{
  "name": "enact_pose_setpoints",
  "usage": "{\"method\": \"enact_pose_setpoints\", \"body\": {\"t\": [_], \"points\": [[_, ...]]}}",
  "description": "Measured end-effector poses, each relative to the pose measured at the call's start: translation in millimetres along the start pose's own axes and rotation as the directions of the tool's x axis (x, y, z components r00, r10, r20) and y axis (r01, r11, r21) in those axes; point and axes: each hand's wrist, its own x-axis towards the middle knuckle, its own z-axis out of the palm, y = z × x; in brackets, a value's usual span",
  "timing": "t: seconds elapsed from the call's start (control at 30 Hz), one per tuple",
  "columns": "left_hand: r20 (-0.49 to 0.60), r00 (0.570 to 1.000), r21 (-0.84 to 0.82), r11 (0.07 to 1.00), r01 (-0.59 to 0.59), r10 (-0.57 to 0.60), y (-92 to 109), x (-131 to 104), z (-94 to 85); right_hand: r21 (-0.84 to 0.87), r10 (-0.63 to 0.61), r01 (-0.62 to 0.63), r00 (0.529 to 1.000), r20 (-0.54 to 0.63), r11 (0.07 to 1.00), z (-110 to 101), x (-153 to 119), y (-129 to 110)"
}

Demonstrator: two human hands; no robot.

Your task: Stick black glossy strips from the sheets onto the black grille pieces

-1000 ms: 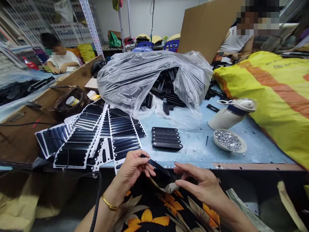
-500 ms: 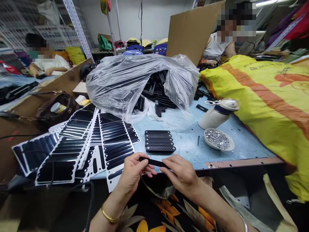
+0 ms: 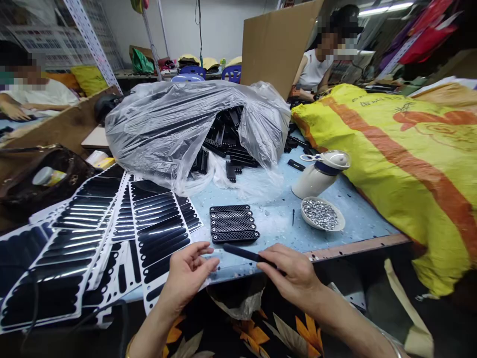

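My right hand (image 3: 288,268) pinches one end of a narrow black plastic strip (image 3: 242,252), which points left over the table's front edge. Apart from it, my left hand (image 3: 192,268) is empty, its fingers spread and curved. Just beyond the strip lies a row of several black perforated strips (image 3: 234,223), set side by side. White sheets of black stickers (image 3: 160,228) fan out to the left of my left hand. A small white bowl (image 3: 341,223) of shiny metal pieces stands beyond my right hand, with a thin black pin (image 3: 293,217) to its left.
A large clear plastic bag (image 3: 156,119) full of black parts sits behind. A white lidded cup (image 3: 313,179) leans near the bowl. A yellow sack (image 3: 372,164) borders the right, a brown handbag (image 3: 63,174) the left. Two people work beyond, one on each side.
My left hand has let go of the black strip and moved left with its fingers apart. The right hand keeps its end. The whole view has shifted somewhat to the right.
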Motion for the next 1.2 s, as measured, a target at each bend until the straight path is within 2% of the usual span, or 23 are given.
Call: {"method": "enact_pose_setpoints", "body": {"t": [0.13,0.2,0.3,0.43,0.57,0.73,0.8,0.93,1.2], "points": [[-0.119,0.980,0.243,0.962,-0.129,0.161,-12.6,17.5,-3.5,0.003,0.225,-0.226,0.972,-0.072,0.974,-13.7,3.5,24.8],[-0.130,0.965,0.324,0.929,-0.178,0.230,-18.0,26.2,-1.1,0.004,0.290,-0.291,0.954,-0.079,0.957,-10.7,6.7,37.8],[-0.086,0.958,0.377,0.899,-0.221,0.272,-21.4,35.4,3.9,0.028,0.312,-0.311,0.948,-0.058,0.950,0.7,10.1,50.6],[-0.002,0.958,0.421,0.869,-0.261,0.288,-18.8,37.4,6.5,0.026,0.282,-0.281,0.959,-0.038,0.959,9.7,10.3,51.1],[0.022,0.956,0.410,0.869,-0.277,0.294,-14.6,30.3,4.1,0.028,0.173,-0.174,0.984,0.033,0.984,3.5,9.0,43.0],[-0.053,0.950,0.381,0.886,-0.265,0.308,-12.4,23.1,1.5,0.042,0.066,-0.070,0.994,0.091,0.997,-5.7,12.9,38.2],[-0.070,0.960,0.326,0.916,-0.234,0.271,-14.3,23.5,2.1,0.041,0.032,-0.036,0.995,0.093,0.998,-5.3,16.6,37.6],[-0.031,0.991,0.170,0.978,-0.119,0.126,-20.7,26.8,4.4,0.040,-0.077,0.072,0.991,0.114,0.997,0.7,24.6,36.3],[0.019,1.000,0.060,0.998,-0.012,0.011,-21.0,29.1,3.0,0.019,-0.096,0.094,0.981,0.168,0.995,12.6,32.1,35.9]]}}
